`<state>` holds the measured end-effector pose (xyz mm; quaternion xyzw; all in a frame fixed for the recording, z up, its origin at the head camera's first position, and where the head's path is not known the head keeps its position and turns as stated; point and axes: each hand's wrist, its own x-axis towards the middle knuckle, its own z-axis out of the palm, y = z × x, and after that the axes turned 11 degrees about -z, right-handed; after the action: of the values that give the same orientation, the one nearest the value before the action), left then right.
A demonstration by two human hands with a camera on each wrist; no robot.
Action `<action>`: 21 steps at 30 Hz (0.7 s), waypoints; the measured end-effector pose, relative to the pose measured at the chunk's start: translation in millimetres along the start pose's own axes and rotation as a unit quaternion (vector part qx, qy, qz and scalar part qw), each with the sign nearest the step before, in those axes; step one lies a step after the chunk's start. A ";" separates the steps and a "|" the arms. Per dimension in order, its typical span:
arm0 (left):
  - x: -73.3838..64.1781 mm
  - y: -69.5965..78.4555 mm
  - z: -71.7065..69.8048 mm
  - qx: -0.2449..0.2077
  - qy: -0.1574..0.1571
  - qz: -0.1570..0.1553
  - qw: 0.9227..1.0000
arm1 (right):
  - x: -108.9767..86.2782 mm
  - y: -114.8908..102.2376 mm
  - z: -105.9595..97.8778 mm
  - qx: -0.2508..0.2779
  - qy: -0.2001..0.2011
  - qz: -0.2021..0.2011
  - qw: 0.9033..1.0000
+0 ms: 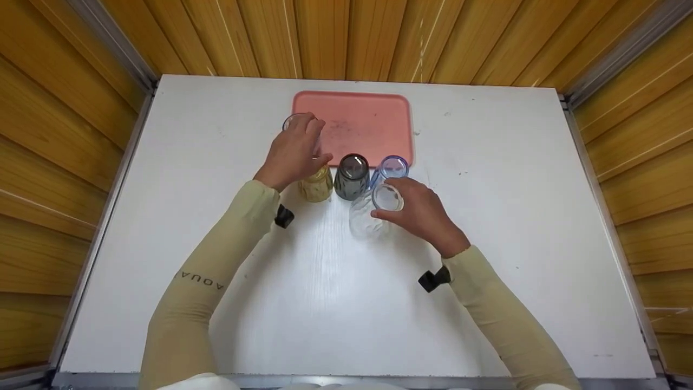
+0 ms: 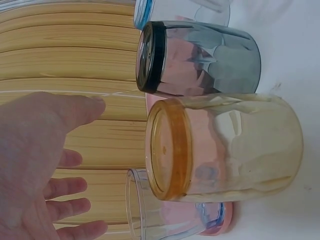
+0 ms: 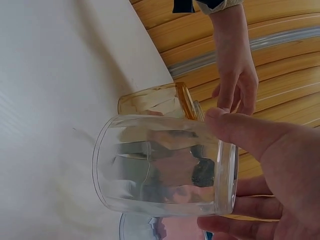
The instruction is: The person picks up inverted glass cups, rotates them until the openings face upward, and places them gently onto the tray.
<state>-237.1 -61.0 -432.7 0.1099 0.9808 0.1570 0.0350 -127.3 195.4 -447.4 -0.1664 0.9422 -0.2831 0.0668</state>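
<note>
My right hand (image 1: 422, 211) grips a clear ribbed glass (image 3: 160, 165) around its base, thumb on one side and fingers on the other; the glass is upside down. My left hand (image 1: 295, 149) is over the tray's left end with its fingers spread and loosely bent, nothing between them. Below it a clear glass (image 2: 137, 205) stands mouth up on the pink tray (image 1: 360, 130), partly hidden in the head view. Upside down along the tray's near edge are a yellow glass (image 1: 315, 187), a dark grey glass (image 1: 352, 179) and a blue glass (image 1: 393, 167).
The white table (image 1: 325, 303) spreads around the tray and glasses. Wood-patterned walls (image 1: 373, 40) close in the back and both sides, with metal frame bars (image 1: 603, 43) at the corners.
</note>
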 end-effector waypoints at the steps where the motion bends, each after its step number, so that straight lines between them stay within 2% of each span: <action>1: -0.4 -0.2 0.2 0.001 0.002 0.003 1.000 | -0.5 -0.2 -0.2 0.001 0.003 0.000 1.000; 7: -2.8 -0.5 -1.0 0.010 0.011 0.019 1.000 | -2.8 -0.4 -1.3 0.003 0.021 -0.015 1.000; 21: -7.8 3.7 -5.2 0.002 0.007 0.029 1.000 | -2.3 0.3 -4.2 0.010 0.041 -0.028 0.999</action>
<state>-229.2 -60.9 -426.4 0.1373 0.9777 0.1569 0.0237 -126.2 198.6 -444.0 -0.1802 0.9363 -0.3006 0.0218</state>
